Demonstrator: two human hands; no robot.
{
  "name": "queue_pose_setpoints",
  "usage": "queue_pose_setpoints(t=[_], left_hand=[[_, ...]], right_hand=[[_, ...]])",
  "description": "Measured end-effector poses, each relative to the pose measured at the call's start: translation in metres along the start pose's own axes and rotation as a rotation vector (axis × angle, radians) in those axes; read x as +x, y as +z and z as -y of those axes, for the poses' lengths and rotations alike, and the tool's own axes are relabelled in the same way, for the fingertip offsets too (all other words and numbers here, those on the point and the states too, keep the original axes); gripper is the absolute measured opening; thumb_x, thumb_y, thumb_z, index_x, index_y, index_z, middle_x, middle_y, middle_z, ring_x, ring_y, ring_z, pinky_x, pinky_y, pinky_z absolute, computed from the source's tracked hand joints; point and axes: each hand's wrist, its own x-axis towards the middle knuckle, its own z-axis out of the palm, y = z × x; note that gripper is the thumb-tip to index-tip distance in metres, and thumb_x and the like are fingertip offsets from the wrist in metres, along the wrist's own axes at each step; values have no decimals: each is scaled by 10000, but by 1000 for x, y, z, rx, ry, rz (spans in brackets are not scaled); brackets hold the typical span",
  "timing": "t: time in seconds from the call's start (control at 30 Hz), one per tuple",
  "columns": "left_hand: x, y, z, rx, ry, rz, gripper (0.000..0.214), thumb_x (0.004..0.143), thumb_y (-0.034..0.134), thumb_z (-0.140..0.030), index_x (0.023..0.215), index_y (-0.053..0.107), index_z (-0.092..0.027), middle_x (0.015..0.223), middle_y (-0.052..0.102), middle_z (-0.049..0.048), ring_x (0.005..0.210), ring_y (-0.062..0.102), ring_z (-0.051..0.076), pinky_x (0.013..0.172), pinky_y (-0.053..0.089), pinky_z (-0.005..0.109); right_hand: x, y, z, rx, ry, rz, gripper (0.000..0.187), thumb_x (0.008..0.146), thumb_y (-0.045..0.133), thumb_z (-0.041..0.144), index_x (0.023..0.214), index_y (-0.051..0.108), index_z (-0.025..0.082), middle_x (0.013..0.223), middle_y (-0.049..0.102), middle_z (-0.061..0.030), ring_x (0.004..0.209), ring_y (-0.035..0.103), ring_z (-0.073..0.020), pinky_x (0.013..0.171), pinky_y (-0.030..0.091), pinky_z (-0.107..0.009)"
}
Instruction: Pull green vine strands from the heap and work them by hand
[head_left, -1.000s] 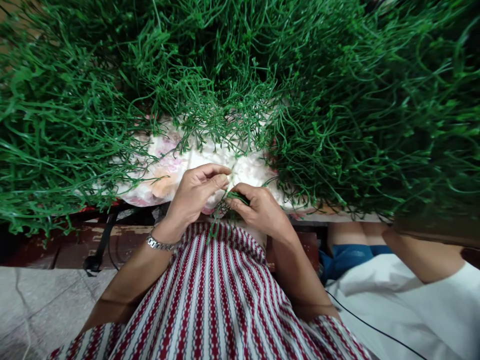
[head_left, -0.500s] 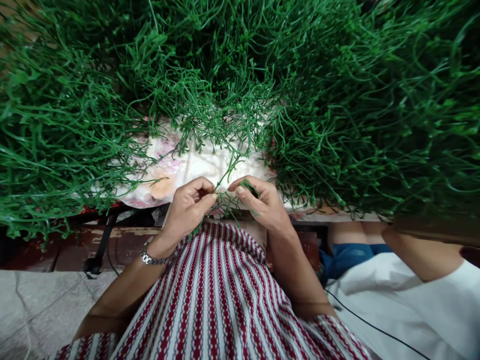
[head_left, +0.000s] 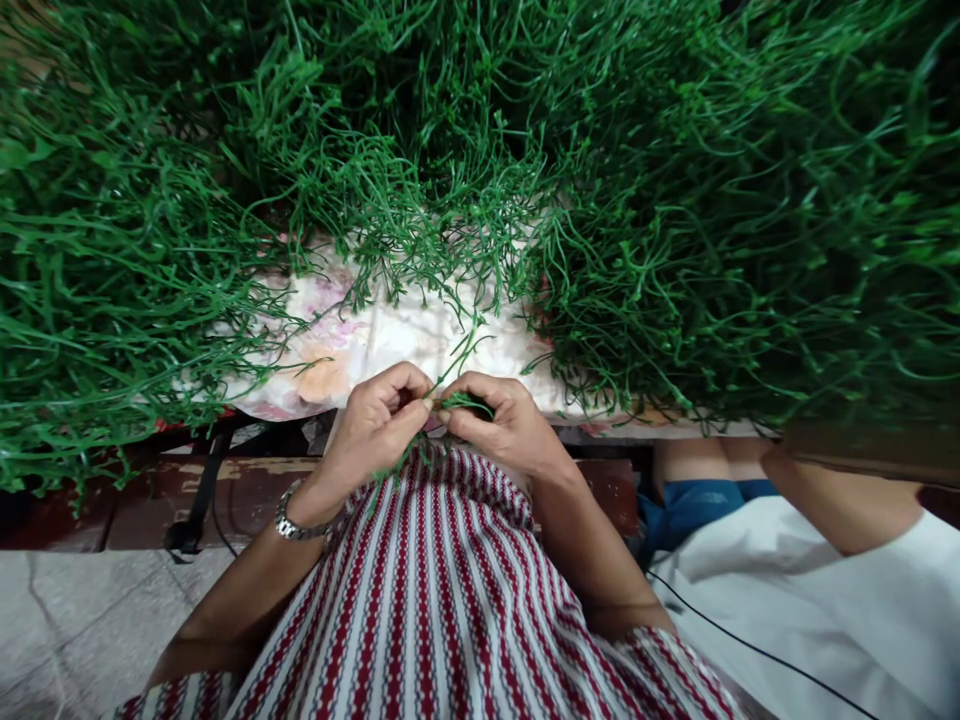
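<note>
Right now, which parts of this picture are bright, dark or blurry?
Head view: the floral tablecloth looks brightest, just beyond the left hand and right hand; head view: the heaped green sprigs darken and smear toward the right edge; head view: fine detail of the sprig between the fingertips is hard to make out.

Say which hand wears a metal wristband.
The left hand, pinching a green stem: a silver linked band circles its wrist. The right hand, also holding green stems, has a bare wrist.
</note>
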Motion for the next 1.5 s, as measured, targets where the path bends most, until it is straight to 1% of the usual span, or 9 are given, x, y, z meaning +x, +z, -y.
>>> queue_pose_setpoints(t=[0.17, 0.5, 0.7, 0.8, 0.93, 1.03, 1.17, 1.3, 1.5], left_hand=[[1, -5, -1, -12, -61, 141, 57, 769, 514, -158, 727, 476, -160, 631, 412, -49, 563, 378, 67, 511, 300, 175], [5, -16, 4, 246, -91, 396, 237, 833, 472, -253, 625, 477, -140, 599, 352, -42, 595, 353, 79, 525, 270, 189], [4, -15, 2, 128, -129, 370, 266, 801, 504, -234, 560, 445, -137, 553, 320, -47, 553, 306, 69, 493, 230, 193], [5, -17, -1, 48, -172, 492, 243, 764, 539, -226, 544, 504, -129, 533, 339, -42, 537, 309, 72, 491, 234, 206], [5, -22, -3, -255, -261, 642, 258, 663, 666, -284, 492, 565, -119, 474, 386, -31, 475, 311, 68, 455, 241, 222], [2, -25, -2, -461, -327, 513, 222, 632, 714, -321, 575, 640, -120, 481, 483, -10, 421, 348, 63, 400, 245, 212], [1, -22, -1, -503, -371, 303, 234, 638, 726, -344, 612, 638, -128, 508, 536, -4, 381, 379, 51, 376, 281, 195], [4, -14, 3, -340, -234, 81, 265, 674, 707, -359, 595, 591, -134, 516, 514, -12, 436, 404, 61, 420, 300, 195], [2, 6, 4, -25, 2, -132, 230, 816, 560, -318, 652, 516, -162, 566, 450, -37, 521, 408, 79, 501, 325, 206]], right_hand=[[1, -7, 2, -69, -48, 77, 129, 814, 576, 238, 823, 625, 120, 722, 614, 1, 656, 536, -84, 620, 386, -174], [0, -9, 3, -585, -203, 248, 121, 851, 502, 215, 749, 489, 150, 670, 504, 3, 619, 420, -98, 578, 265, -213], [-1, -5, -3, -486, -212, 273, 223, 895, 433, 271, 716, 485, 147, 623, 480, 10, 558, 396, -82, 548, 268, -208], [-1, -7, -4, -364, -268, 361, 250, 896, 416, 272, 703, 509, 144, 641, 502, -5, 592, 436, -90, 574, 312, -209], [-1, -13, -6, 38, -300, 524, 314, 888, 443, 386, 714, 526, 137, 649, 521, -9, 579, 451, -80, 569, 364, -196], [-1, -16, -9, 266, -228, 532, 356, 877, 465, 443, 756, 536, 116, 649, 522, -12, 567, 465, -75, 553, 377, -195], [1, -20, -9, 265, -213, 319, 319, 881, 467, 431, 770, 523, 137, 711, 509, -26, 670, 486, -111, 629, 403, -236], [1, -16, -4, 176, -243, 128, 301, 904, 418, 406, 752, 498, 160, 932, 518, -88, 925, 491, -176, 789, 409, -307], [-2, 13, -2, 176, 37, 34, 235, 921, 394, 391, 876, 459, 169, 689, 455, 14, 621, 423, -93, 599, 382, -215]])
